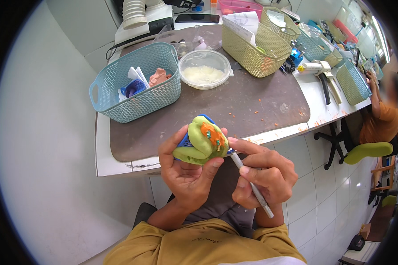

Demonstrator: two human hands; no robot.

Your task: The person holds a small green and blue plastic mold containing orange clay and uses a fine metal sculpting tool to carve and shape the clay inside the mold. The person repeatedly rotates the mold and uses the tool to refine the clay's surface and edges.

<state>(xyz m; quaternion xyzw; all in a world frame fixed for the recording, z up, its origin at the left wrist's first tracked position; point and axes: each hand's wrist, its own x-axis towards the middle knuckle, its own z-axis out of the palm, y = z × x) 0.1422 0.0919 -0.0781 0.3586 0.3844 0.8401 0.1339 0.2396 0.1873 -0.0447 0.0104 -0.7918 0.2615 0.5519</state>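
My left hand [188, 181] is closed around a dental impression [198, 143], holding it up just off the table's front edge. Its material is lime green in a blue tray, with an orange patch and small teal pieces on the right part. In my right hand [269, 174] is a slim silver-grey scalpel-like knife [253, 183], gripped like a pen. The tip of that tool meets the right edge of the impression, beside my right fingertips. Exactly what the tip touches is too small to tell.
On a brown mat [199, 112] stand a blue basket [139, 104], a clear tub of whitish powder [204, 73] and a beige basket [252, 48]. Orange crumbs lie at the mat's right. A dispensing gun [316, 68] is farther right. A person in orange [378, 117] sits beyond.
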